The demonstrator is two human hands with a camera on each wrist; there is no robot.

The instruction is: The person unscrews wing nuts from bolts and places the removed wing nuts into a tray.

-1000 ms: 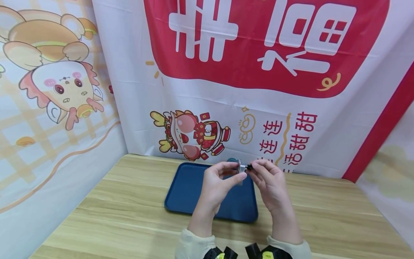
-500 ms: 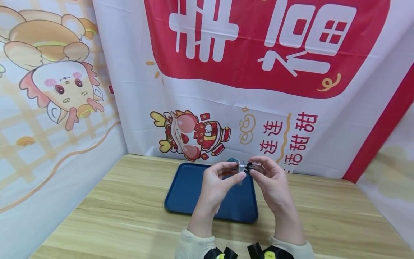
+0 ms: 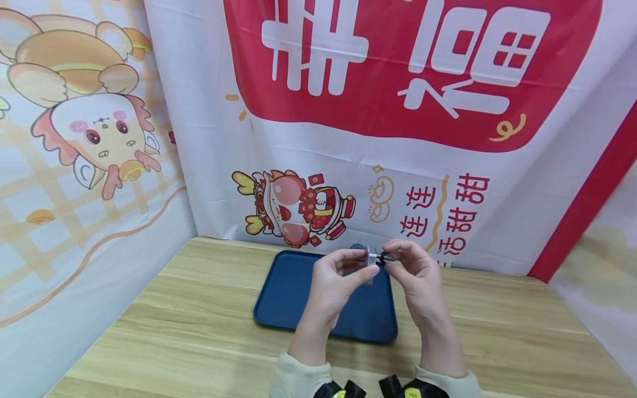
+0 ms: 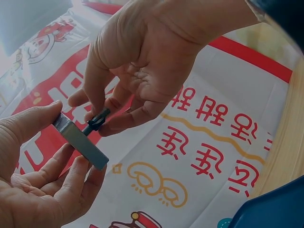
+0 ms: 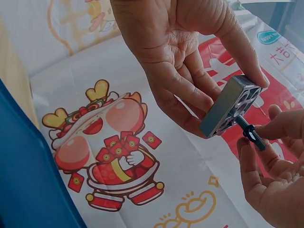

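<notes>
In the head view my left hand (image 3: 340, 279) grips a square grey metal foot (image 5: 229, 105) by its edges, above the tray. The foot has a ribbed open face, and a threaded bolt (image 5: 241, 122) sticks out of its middle. A black nut (image 5: 250, 133) sits partway along that bolt, clear of the plate. My right hand (image 3: 420, 282) pinches the nut between thumb and fingertips, as the right wrist view shows. In the left wrist view the nut (image 4: 97, 123) is partly covered by those fingers.
A dark blue tray (image 3: 286, 298) lies beneath the hands on a wood-grain table (image 3: 199, 309). Behind the table hangs a white and red printed cloth (image 3: 209, 166). Another printed sheet (image 3: 94, 232) stands at the left.
My right fingers have shifted and spread around the nut, then drawn together slightly. More of the bolt's dark end shows now. The left hand and the metal foot have stayed in place.
</notes>
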